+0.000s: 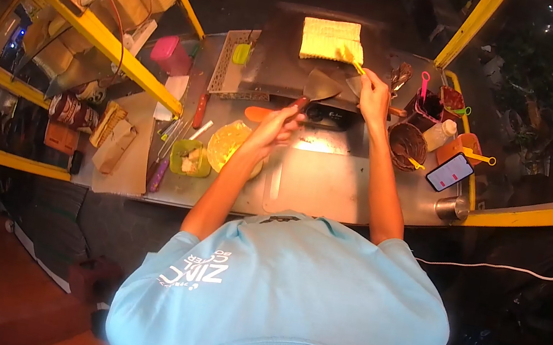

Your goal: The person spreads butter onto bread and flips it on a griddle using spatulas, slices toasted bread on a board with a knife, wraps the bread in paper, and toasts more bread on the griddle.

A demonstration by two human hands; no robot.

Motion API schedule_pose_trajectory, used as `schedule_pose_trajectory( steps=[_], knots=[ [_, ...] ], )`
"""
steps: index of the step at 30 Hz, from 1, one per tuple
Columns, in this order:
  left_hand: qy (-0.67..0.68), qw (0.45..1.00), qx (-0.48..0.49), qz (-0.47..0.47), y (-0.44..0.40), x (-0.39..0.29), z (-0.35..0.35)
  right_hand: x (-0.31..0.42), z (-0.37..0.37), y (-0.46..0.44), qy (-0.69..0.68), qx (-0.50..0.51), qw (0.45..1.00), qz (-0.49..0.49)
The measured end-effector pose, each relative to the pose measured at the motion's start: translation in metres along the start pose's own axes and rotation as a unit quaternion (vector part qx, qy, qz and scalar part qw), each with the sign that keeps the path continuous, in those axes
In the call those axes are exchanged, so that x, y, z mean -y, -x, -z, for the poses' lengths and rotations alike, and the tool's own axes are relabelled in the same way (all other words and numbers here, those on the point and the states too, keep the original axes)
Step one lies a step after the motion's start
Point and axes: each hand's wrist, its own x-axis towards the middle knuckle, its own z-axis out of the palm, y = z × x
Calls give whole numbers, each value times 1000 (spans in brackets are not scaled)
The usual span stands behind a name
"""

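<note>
A pale yellow rectangular slab of food (329,39) lies on the dark griddle (276,63). My right hand (374,97) is closed on a small yellow spreader (357,65), whose end touches the slab's lower right part. My left hand (275,128) grips the dark red handle of a wide metal scraper (323,87); its blade rests over the griddle's front edge, below the slab. Another metal blade (354,85) lies partly hidden beside my right hand. An orange utensil (257,114) is just beyond my left hand.
A yellow-smeared bowl (226,141) and green container (189,158) stand at left, near a red-handled knife (199,112). Right are a dark bowl (408,145), bottle (439,134), orange tub (462,146), phone (450,172) and metal cup (452,208). Yellow frame bars (114,50) flank the counter.
</note>
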Motion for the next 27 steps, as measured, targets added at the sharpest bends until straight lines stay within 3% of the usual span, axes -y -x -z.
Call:
schedule_pose_trajectory(
  steps=[2,3,5,8,9,10,12,13,15,17,19,21,23,24,27],
  knots=[
    [-184,978,-81,-54,11,-29,2,22,12,-3,9,5,1000,-9],
    [-187,978,-79,-55,10,-36,9,30,17,-2,19,18,999,-21],
    [-379,852,-192,-305,1,-50,24,25,16,-8,36,-5,999,-5],
    [-545,757,-233,-275,-18,-89,45,20,1,-16,92,-56,993,44],
    [-544,758,-234,-275,-32,-92,50,19,-5,-21,132,-88,984,80],
    [-543,760,-203,-295,-46,-94,51,12,-22,-24,213,-27,976,25],
    [-574,734,-182,-314,-67,-80,47,7,-58,-4,250,52,964,77],
    [-574,733,-178,-319,-67,-82,39,24,-62,11,206,54,968,130],
    [-561,749,-207,-287,-52,-83,26,31,-55,19,171,115,968,141],
    [-533,777,-212,-259,-45,-92,24,22,-39,-2,50,55,991,108],
    [-532,773,-222,-265,-39,-93,26,30,-16,-24,77,14,996,-30],
    [-554,757,-219,-268,-47,-87,25,12,-33,-29,23,-72,996,-40],
    [-576,740,-211,-276,-52,-84,19,7,-55,-19,27,55,998,-27],
    [-568,745,-219,-273,-51,-85,15,-4,-73,-8,-91,47,993,60],
    [-542,766,-228,-259,-34,-85,18,28,-40,3,-72,95,992,39]
  ],
)
